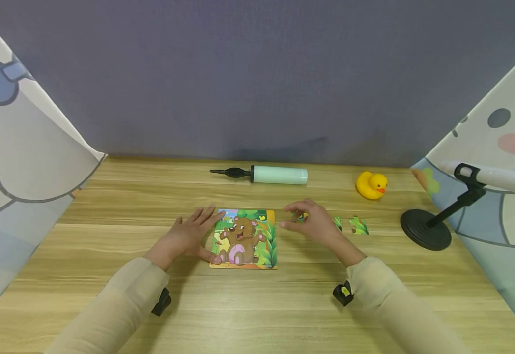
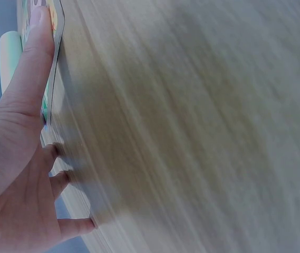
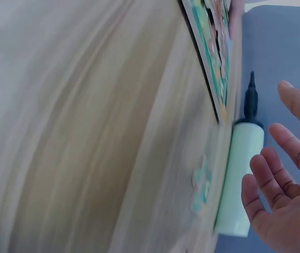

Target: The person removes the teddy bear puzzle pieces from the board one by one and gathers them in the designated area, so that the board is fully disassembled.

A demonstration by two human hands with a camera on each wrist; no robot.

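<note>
A square bear puzzle [image 1: 244, 239] lies flat on the wooden table [image 1: 257, 305]. My left hand [image 1: 195, 235] rests flat against its left edge, fingers straight, with the thumb [image 2: 34, 58] on the board's [image 2: 56, 23] lower left corner. My right hand [image 1: 307, 221] hovers just right of the puzzle with relaxed, spread fingers [image 3: 279, 174] and holds nothing. Under it lies a loose green puzzle piece [image 1: 300, 216], which the right wrist view also shows on the table [image 3: 201, 184]. Two more loose pieces [image 1: 338, 223] [image 1: 359, 225] lie further right.
A mint-green hand pump [image 1: 271, 174] with a black nozzle lies at the back of the table. To its right sits a yellow rubber duck [image 1: 371, 185]. A black round-based stand [image 1: 425, 229] occupies the right side. Patterned cloth hangs on both sides.
</note>
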